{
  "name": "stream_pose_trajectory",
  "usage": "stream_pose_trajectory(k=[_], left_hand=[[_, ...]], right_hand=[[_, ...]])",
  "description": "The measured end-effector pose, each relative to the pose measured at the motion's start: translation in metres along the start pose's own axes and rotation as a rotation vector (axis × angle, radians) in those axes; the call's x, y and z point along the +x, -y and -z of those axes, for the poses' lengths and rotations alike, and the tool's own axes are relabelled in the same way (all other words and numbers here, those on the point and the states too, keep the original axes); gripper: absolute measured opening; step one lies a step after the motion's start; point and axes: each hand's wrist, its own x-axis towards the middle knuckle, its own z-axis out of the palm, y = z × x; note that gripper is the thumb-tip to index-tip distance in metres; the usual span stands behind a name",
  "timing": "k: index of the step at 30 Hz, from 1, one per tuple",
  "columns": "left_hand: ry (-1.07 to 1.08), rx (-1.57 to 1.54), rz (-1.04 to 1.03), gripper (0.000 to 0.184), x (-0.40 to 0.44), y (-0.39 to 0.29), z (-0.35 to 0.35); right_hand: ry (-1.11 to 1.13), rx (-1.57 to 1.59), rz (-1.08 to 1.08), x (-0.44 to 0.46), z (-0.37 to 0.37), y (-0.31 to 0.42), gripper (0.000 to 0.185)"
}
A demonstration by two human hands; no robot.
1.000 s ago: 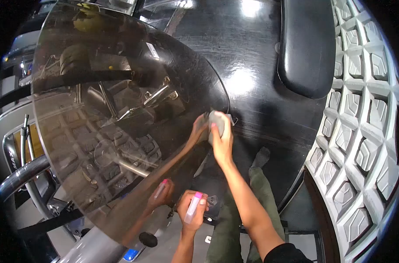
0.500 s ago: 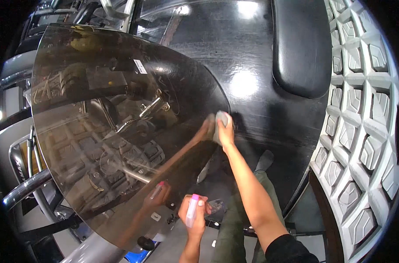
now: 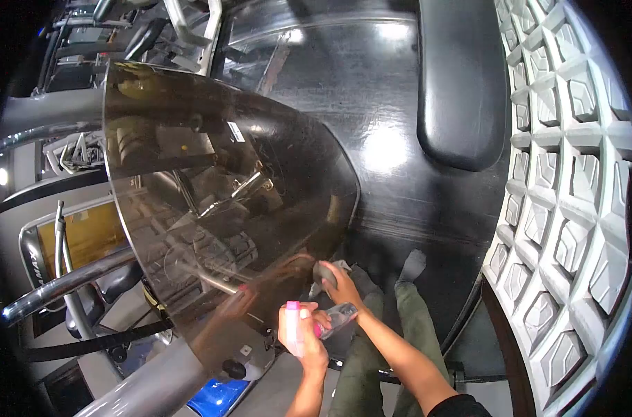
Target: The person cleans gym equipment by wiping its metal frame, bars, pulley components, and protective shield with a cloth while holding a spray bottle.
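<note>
My left hand (image 3: 308, 346) is closed around a spray bottle (image 3: 342, 317) with a clear body and a pink-and-white trigger head, which points up. The bottle's body lies sideways, its base close to my right wrist. My right hand (image 3: 344, 286) grips a grey cloth (image 3: 323, 274) at the lower right of a large tinted see-through panel (image 3: 288, 160). Whether the cloth touches the panel I cannot tell. The panel is curved, with a small white label (image 3: 235, 132) on it, and it mirrors both hands.
A black padded cushion (image 3: 462, 90) and a white wall of raised hexagon shapes (image 3: 562, 208) stand on the right. Chrome bars (image 3: 73, 285) and metal frames crowd the left. A blue object (image 3: 219, 396) lies below the panel. My legs (image 3: 417, 316) are beneath my right arm.
My right hand has drawn the cloth down and left from the panel's right edge toward my left hand. The whole view has shifted slightly. My left hand still holds the spray bottle.
</note>
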Motion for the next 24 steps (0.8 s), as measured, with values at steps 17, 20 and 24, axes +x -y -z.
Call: stream_pose_trajectory(k=[17,20,24], left_hand=[[-0.145,-0.236,-0.232,0.028,0.004,-0.089,-0.01],[-0.271,-0.3,-0.226,0.028,0.003,-0.095,-0.013],[-0.255,-0.285,-0.228,0.028,0.003,-0.098,-0.01]], right_hand=[[-0.041,-0.028,0.221,0.032,0.116,0.243,0.049],[0.046,0.082,0.347,0.043,0.096,0.284,0.043],[0.06,0.094,0.487,0.075,0.066,0.326,0.033]])
